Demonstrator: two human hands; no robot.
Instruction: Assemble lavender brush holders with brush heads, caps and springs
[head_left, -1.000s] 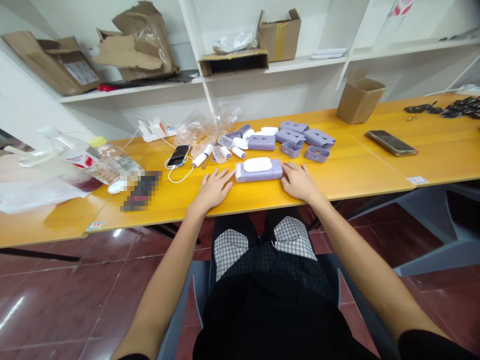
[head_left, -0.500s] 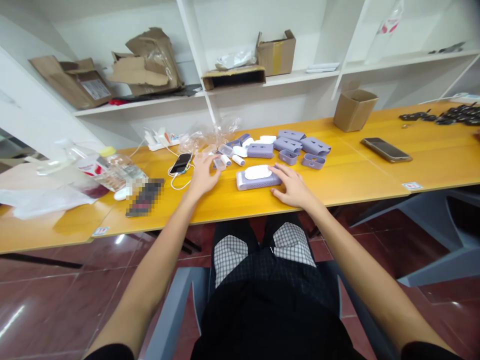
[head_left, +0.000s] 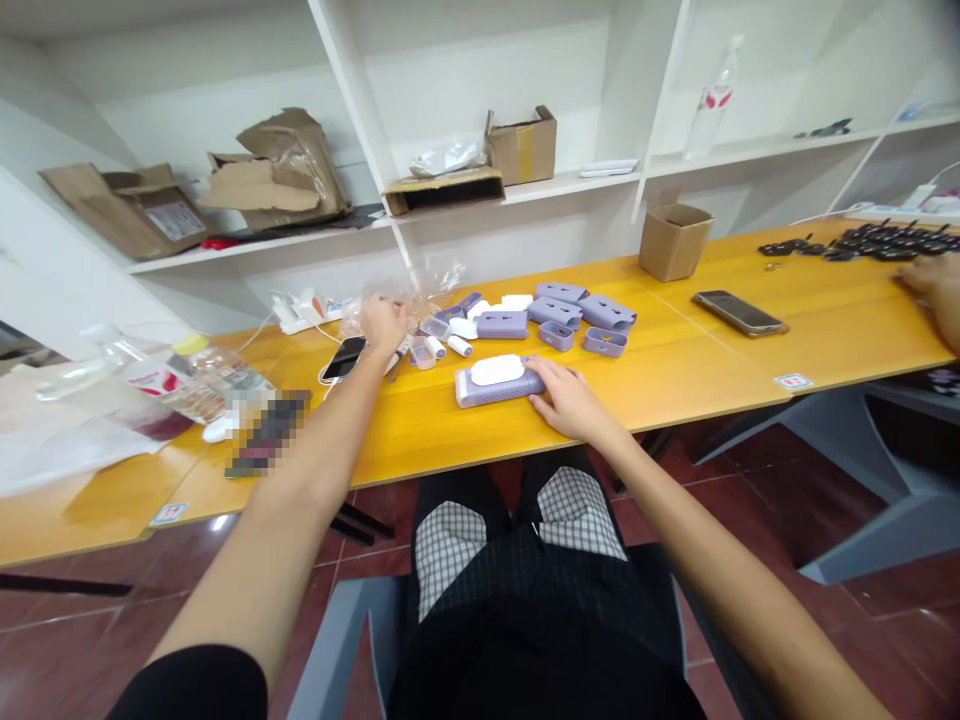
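My left hand (head_left: 384, 322) reaches out over the yellow table (head_left: 675, 370) to a cluster of small white cylinders (head_left: 448, 345) and a crumpled clear plastic bag (head_left: 431, 285). Its fingers are curled, and what they hold is hidden. My right hand (head_left: 568, 398) lies flat on the table with fingers stretched, touching the right end of a purple oblong device (head_left: 499, 381). The device has a white pad on top. Behind it lie several purple plastic shells (head_left: 574, 312).
A black phone (head_left: 343, 357) on a white cable lies left of my left hand; a second phone (head_left: 739, 312) and an open cardboard box (head_left: 673, 241) are to the right. Bottles (head_left: 202, 375) stand at left. Another person's hand (head_left: 934, 285) is near black parts (head_left: 885, 240).
My left hand has left the device's left end, moved away from me to the small parts and curled shut. My right hand stays at the device's right end. The view has tilted up.
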